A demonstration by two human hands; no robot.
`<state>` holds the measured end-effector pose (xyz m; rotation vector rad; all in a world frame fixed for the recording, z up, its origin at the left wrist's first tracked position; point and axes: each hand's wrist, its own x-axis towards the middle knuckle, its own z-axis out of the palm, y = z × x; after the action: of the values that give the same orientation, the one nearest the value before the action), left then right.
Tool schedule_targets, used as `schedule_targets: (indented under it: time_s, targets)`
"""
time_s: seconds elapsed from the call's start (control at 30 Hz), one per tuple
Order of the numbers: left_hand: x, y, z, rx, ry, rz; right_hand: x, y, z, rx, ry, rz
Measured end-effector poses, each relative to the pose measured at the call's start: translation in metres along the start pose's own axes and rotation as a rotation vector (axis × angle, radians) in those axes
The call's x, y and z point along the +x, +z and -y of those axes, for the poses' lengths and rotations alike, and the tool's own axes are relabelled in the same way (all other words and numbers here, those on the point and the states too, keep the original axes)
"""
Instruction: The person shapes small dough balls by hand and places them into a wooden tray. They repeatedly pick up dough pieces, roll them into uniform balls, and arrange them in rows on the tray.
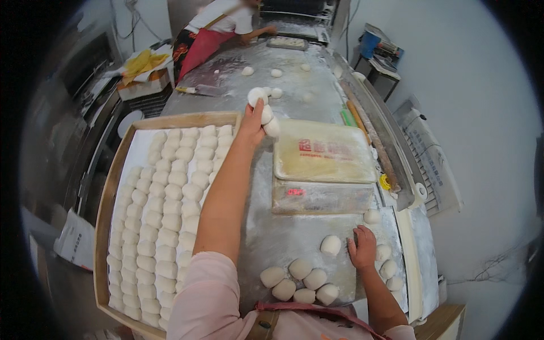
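Note:
My left hand (253, 121) reaches forward past the wooden tray's far corner and grips a round white dough ball (258, 96) near its thumb. Two more dough pieces (271, 126) show along its right side; whether the fingers hold these too is unclear. Low on the right, my right hand (364, 247) lies palm down on the floured metal table (297, 233), fingers slightly apart and nothing visible in them. Just left of it sits a single dough ball (330, 245), and more dough balls (388, 269) line its right side. Several others are clustered (299, 269) close to my apron.
A wooden tray (102, 238) with rows of dough pieces stands left. A flour-dusted digital scale (323, 153) with a lit display sits ahead. Rolling pins (374, 140) lie along the right edge. A co-worker (216, 29) leans over the far end; a scraper (208, 90) lies nearer.

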<state>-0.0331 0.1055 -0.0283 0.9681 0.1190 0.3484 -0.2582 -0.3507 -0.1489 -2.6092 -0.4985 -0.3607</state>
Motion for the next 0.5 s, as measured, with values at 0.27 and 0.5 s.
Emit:
schedule_targets:
  time_s: [0.27, 0.5]
  targets:
    - [0.012, -0.167, -0.094, -0.014, 0.24, -0.211, -0.002, 0.004, -0.001, -0.023, -0.033, 0.025]
    - [-0.003, -0.285, -0.19, 0.742, 0.471, -0.736, -0.003, -0.002, 0.001, -0.058, 0.012, 0.07]
